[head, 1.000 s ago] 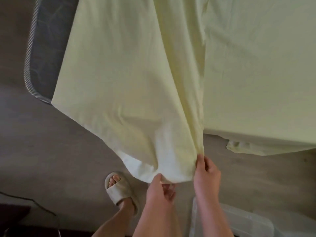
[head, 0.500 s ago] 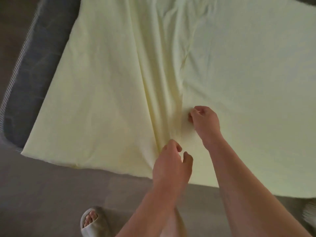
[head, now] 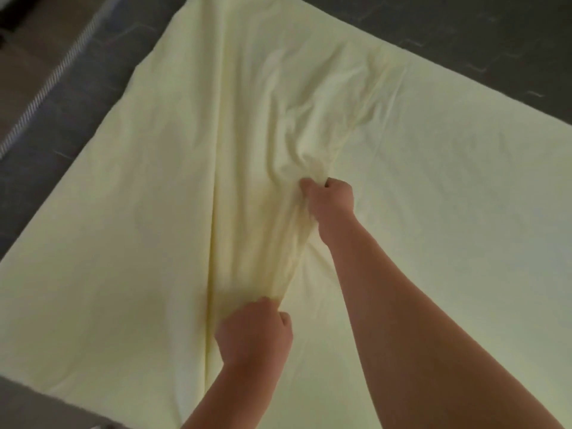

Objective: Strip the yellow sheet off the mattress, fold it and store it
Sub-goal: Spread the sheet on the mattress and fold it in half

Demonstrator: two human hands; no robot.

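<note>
The pale yellow sheet [head: 133, 212] lies spread over the dark grey mattress [head: 52, 125], with a raised ridge of bunched cloth running up its middle. My right hand [head: 331, 199] grips that ridge farther up the bed, its fingers curled into the wrinkled fabric. My left hand [head: 253, 332] grips the same ridge closer to me, near the bed's front edge. The stretch of fabric between the two hands is pulled taut. Bare mattress shows along the left side and at the top right.
The mattress's striped piped edge [head: 46, 85] runs diagonally at the upper left, with floor [head: 18, 57] beyond it. A strip of grey floor [head: 28, 404] shows at the bottom left corner below the sheet's near edge.
The sheet's hanging part has been laid up onto the bed. Both hands moved forward over the mattress and closed on the central fold, the right reaching farther up. My view shifted up; the foot left the frame.
</note>
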